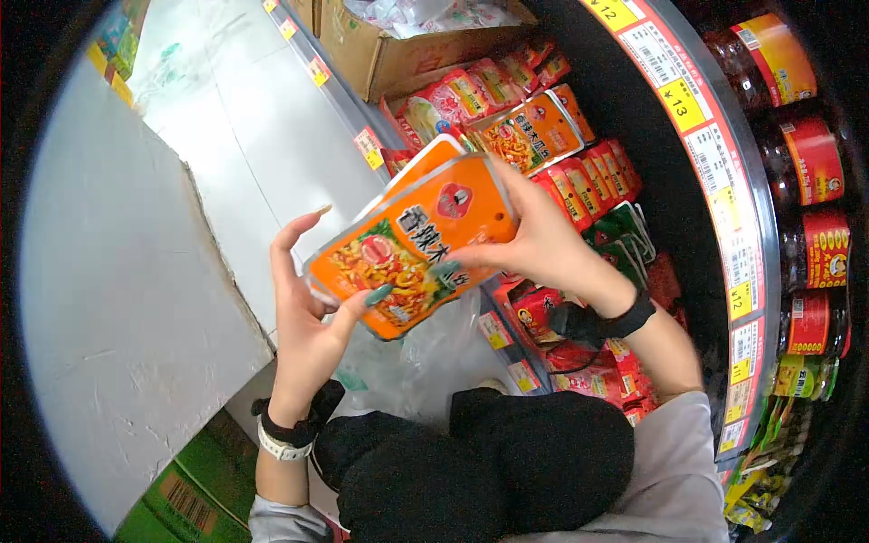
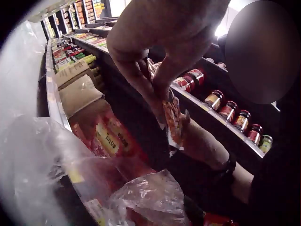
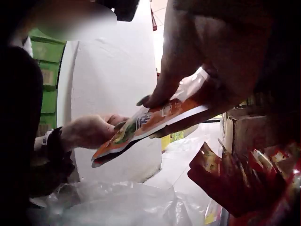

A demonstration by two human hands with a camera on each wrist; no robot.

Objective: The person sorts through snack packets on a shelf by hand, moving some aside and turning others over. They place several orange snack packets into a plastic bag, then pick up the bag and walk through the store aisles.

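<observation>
Both hands hold orange pickle-style food pouches in front of the body, over the shelf edge. The front pouch [image 1: 358,262] faces up, showing a picture of shredded food and dark lettering; a second orange pouch [image 1: 433,161] peeks out behind its top edge. My left hand [image 1: 308,321] pinches the lower left end, thumb on the printed face, index finger raised away. The right hand [image 1: 557,235] grips the other end, thumb across the front and fingers hidden behind. Seen edge-on in the right wrist view, the pouch [image 3: 141,126] slants between the right hand [image 3: 207,61] and left hand [image 3: 91,132].
More orange pouches [image 1: 529,136] stand among red packets [image 1: 462,100] on the low shelf, beside a cardboard box [image 1: 353,50]. Jars [image 1: 810,163] line the upper shelf behind a price strip [image 1: 711,154]. A clear plastic bag [image 1: 421,353] hangs below the hands.
</observation>
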